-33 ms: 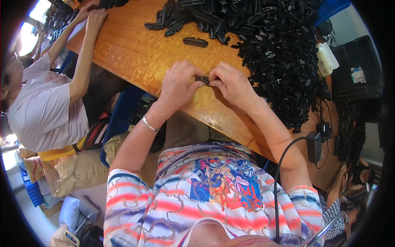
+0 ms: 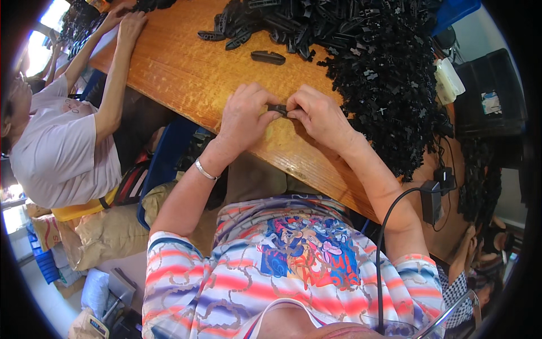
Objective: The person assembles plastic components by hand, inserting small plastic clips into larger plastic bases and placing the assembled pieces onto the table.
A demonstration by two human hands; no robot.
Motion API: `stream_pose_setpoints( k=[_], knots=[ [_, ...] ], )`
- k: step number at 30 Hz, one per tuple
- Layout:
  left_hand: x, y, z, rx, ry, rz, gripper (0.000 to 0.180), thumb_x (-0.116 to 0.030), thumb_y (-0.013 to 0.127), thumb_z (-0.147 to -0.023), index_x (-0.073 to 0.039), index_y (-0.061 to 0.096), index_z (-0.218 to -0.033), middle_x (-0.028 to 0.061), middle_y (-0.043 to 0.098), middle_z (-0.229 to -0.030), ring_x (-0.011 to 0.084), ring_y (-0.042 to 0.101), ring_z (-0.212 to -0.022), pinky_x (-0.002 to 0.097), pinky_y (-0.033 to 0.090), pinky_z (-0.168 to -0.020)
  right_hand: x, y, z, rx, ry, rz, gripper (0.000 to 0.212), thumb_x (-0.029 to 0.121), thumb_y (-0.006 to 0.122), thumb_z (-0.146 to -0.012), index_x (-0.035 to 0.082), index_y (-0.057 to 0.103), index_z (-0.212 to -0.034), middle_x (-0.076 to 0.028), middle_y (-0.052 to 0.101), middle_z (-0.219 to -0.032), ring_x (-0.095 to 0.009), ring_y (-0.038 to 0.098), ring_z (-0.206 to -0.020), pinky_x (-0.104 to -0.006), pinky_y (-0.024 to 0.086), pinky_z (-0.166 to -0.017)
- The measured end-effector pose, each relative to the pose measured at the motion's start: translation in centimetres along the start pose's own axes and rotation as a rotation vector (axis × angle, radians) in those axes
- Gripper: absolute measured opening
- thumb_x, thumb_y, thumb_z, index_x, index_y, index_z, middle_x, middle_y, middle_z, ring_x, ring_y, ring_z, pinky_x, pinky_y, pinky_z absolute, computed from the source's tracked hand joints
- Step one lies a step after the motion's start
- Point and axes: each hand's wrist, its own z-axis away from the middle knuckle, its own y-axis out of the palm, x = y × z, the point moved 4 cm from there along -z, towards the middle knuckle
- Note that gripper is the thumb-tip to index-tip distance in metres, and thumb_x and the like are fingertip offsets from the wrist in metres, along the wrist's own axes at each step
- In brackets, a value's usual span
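Between my two hands, just over the near side of the wooden table (image 2: 186, 73), is a small dark plastic part (image 2: 278, 108). My left hand (image 2: 247, 113) pinches its left end with thumb and forefinger. The right end is gripped the same way by my right hand (image 2: 319, 116). Fingers cover most of the part, so its full shape is hidden. Beyond my hands a single long black plastic piece (image 2: 268, 57) lies alone on the wood.
A heap of long black plastic pieces (image 2: 282, 22) lies at the far side, and a big pile of small black parts (image 2: 384, 85) spreads to the right. A black adapter with cable (image 2: 432, 203) is near my right arm. A co-worker (image 2: 68, 135) sits at left.
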Motion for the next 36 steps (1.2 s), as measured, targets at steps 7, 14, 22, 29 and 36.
stream_pose_setpoints(
  k=[7,14,22,29,36],
  knots=[
    [1.0,0.4,-1.4,0.054,-0.072,0.044,0.015,-0.015,0.086,-0.091,-0.006,0.078,-0.1,0.0108,0.073,-0.099,0.0331,0.068,-0.098,0.0446,0.054,-0.087,-2.6,-0.9,-2.2,0.16,0.333,-0.103,0.023,0.026,0.088,-0.091,0.005,0.08,-0.093,-0.014,0.078,-0.09,-0.036,0.076,-0.086,-0.0468,0.058,-0.079],
    [1.0,0.5,-3.2,0.204,-0.194,0.056,0.014,-0.023,0.081,-0.094,-0.009,0.079,-0.097,0.0113,0.074,-0.099,0.0346,0.071,-0.1,0.0473,0.057,-0.088,-3.3,-1.8,-3.8,0.275,0.372,0.132,0.03,0.034,0.092,-0.088,0.006,0.08,-0.087,-0.011,0.076,-0.076,-0.028,0.072,-0.071,-0.0419,0.055,-0.069],
    [2.5,-3.5,-1.3,0.257,-0.143,0.059,0.014,-0.013,0.079,-0.098,0.0,0.08,-0.104,0.0106,0.071,-0.098,0.024,0.07,-0.091,0.0366,0.056,-0.082,-3.1,-8.0,4.1,0.017,0.251,0.363,0.016,0.025,0.084,-0.092,0.011,0.081,-0.098,-0.013,0.075,-0.098,-0.038,0.076,-0.091,-0.0501,0.06,-0.082],
    [3.1,-2.7,-6.0,-0.149,0.055,-0.229,0.021,-0.014,0.082,-0.092,-0.007,0.08,-0.112,0.013,0.072,-0.112,0.0355,0.067,-0.11,0.0468,0.056,-0.095,-2.3,-6.0,4.2,0.126,0.192,0.504,0.013,0.013,0.076,-0.093,0.015,0.081,-0.105,-0.013,0.07,-0.105,-0.037,0.077,-0.088,-0.0481,0.063,-0.08],
    [4.0,-0.6,-9.3,-0.076,0.061,-0.256,0.02,-0.009,0.084,-0.09,-0.006,0.074,-0.107,0.0112,0.069,-0.113,0.0361,0.064,-0.114,0.0457,0.054,-0.098,-1.3,-2.9,1.1,0.091,0.079,0.487,0.014,0.012,0.072,-0.095,0.016,0.081,-0.106,-0.011,0.069,-0.105,-0.036,0.077,-0.084,-0.0476,0.063,-0.077]
  ],
)
